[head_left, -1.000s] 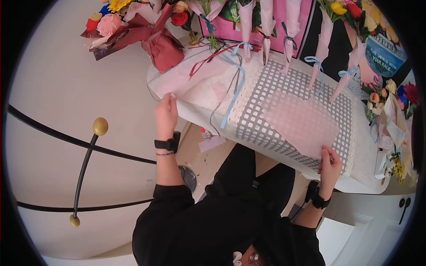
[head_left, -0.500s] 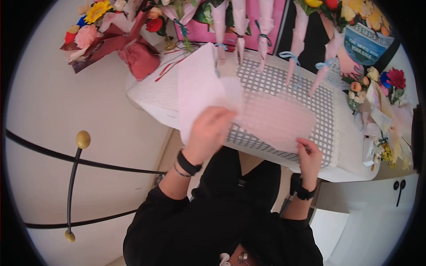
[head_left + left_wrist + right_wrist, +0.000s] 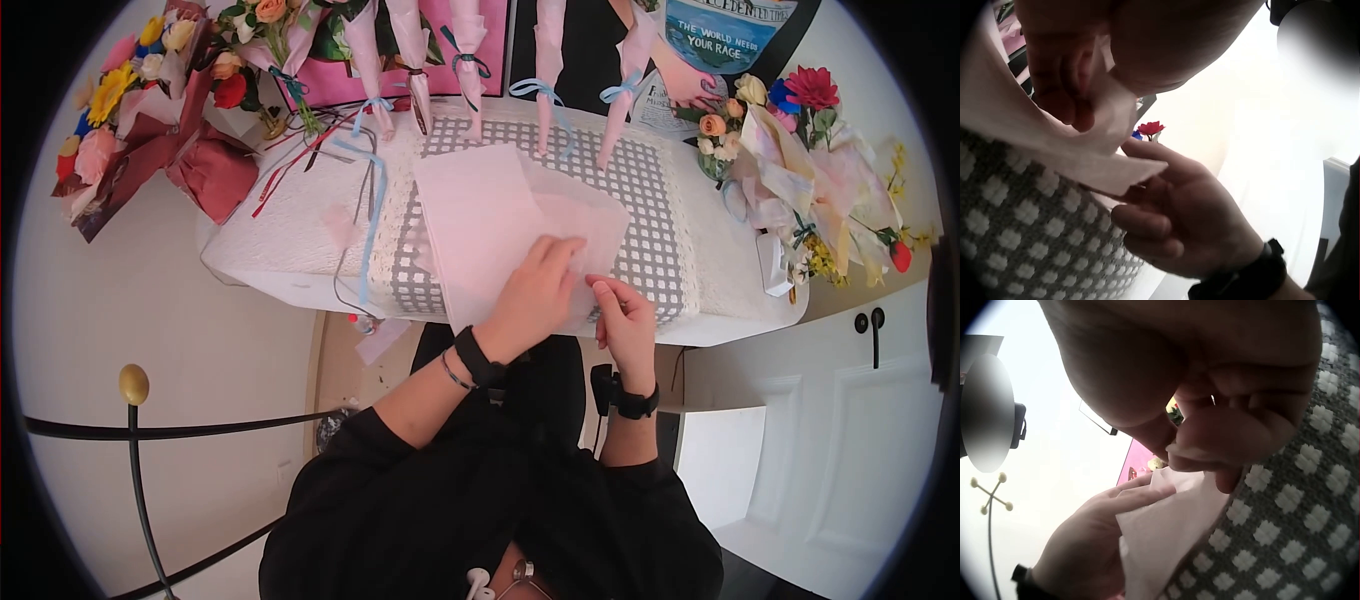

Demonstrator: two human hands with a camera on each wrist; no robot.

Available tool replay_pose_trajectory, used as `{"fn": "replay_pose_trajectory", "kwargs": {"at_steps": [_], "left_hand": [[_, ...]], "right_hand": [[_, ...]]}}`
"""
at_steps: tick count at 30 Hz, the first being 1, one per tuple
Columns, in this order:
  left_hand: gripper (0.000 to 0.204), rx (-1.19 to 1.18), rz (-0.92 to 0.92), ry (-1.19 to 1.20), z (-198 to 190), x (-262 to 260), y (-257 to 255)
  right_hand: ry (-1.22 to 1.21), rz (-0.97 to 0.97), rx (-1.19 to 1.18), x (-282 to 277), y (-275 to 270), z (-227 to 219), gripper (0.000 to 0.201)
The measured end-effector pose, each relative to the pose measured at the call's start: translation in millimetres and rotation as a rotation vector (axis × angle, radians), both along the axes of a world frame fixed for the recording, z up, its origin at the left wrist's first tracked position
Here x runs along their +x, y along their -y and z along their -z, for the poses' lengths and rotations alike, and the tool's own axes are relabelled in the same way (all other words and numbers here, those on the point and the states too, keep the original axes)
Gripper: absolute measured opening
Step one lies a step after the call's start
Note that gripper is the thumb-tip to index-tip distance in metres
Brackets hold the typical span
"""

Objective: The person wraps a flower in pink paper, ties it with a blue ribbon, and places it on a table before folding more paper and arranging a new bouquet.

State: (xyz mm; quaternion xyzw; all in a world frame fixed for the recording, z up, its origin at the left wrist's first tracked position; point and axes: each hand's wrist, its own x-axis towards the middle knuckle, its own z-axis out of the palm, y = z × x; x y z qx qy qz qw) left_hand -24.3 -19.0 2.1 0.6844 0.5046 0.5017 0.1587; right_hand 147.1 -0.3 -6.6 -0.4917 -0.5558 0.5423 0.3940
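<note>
A pale pink paper sheet [image 3: 475,215] lies over a sheerer pink sheet [image 3: 600,225] on the grey and white checked mat [image 3: 650,220]. My left hand [image 3: 530,305] grips the paper near its lower right part; in the left wrist view, paper [image 3: 1107,119] passes between the thumb and curled fingers of that hand [image 3: 1110,50]. Close beside it, my right hand [image 3: 628,325] pinches the sheer sheet's near edge. The right wrist view shows my right hand [image 3: 1210,394] above the paper [image 3: 1169,528], its fingertips partly hiding the pinched edge.
Wrapped flower cones with ribbons [image 3: 545,90] line the table's back. A dark red bouquet [image 3: 205,165] stands at the left, pale bouquets [image 3: 790,160] at the right. Loose blue ribbon [image 3: 377,215] and cords lie left of the mat. The white table edge [image 3: 290,290] is nearest the body.
My left hand has brought the pale pink paper rightward from the table's left side onto the mat, over the sheer sheet. The hands are now close together; the right still pinches the sheer sheet.
</note>
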Motion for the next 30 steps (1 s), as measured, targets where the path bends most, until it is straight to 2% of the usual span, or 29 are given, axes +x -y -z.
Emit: {"fn": "replay_pose_trajectory", "kwargs": {"at_steps": [2, 4, 5, 7, 8, 10, 11, 13, 15, 17, 20, 23, 30], "left_hand": [[0.044, 0.036, -0.037, 0.048, -14.0, -1.5, -1.9], [0.049, -0.478, 0.309, 0.735, -29.4, -3.0, 3.1], [0.049, -0.477, 0.304, 0.731, -29.5, -9.1, 5.4], [0.056, -0.400, 0.420, 0.536, -29.5, -35.0, 14.8], [0.056, -0.407, 0.422, 0.533, -30.5, -51.9, 23.1], [0.063, -0.232, 0.248, -0.169, -34.4, -88.3, 40.8], [0.063, -0.239, 0.251, -0.170, -32.0, -98.1, 49.9], [0.070, -0.268, -0.036, -0.590, -23.1, -109.2, 66.8], [0.067, -0.257, -0.070, -0.621, -7.8, -108.6, 72.5], [0.057, -0.079, -0.122, -0.648, -0.9, -102.7, 73.6], [0.047, 0.003, -0.073, -0.567, 0.3, -94.5, 71.4], [0.043, -0.004, -0.102, -0.499, -8.4, -80.8, 70.9], [0.041, 0.072, -0.065, -0.432, -11.0, -52.3, 58.9]], "right_hand": [[-0.001, -0.007, 0.016, -3.1, 2.7, 1.6, 0.026], [-0.011, 0.000, 0.007, -5.6, 4.6, 4.2, 0.026], [-0.021, 0.012, 0.002, -7.3, 4.3, 4.7, 0.025], [-0.021, 0.031, -0.001, -8.9, 4.7, -2.8, 0.025], [-0.015, 0.054, -0.007, -8.5, 6.3, -4.3, 0.025], [-0.014, 0.055, 0.003, -3.3, 3.8, 1.3, 0.026], [-0.008, 0.046, 0.015, -1.5, 3.8, 4.0, 0.027], [0.001, 0.056, 0.018, -5.7, 4.3, 1.8, 0.027], [0.012, 0.064, 0.023, -8.9, 2.7, 2.9, 0.028], [-0.004, 0.057, -0.007, -11.0, 0.0, 10.0, 0.030], [-0.036, 0.035, -0.024, -15.2, 3.4, 10.9, 0.030], [-0.162, 0.008, -0.003, -12.8, 9.1, 10.9, 0.030], [-0.279, 0.014, 0.012, -7.3, 15.0, 15.6, 0.027]]}}
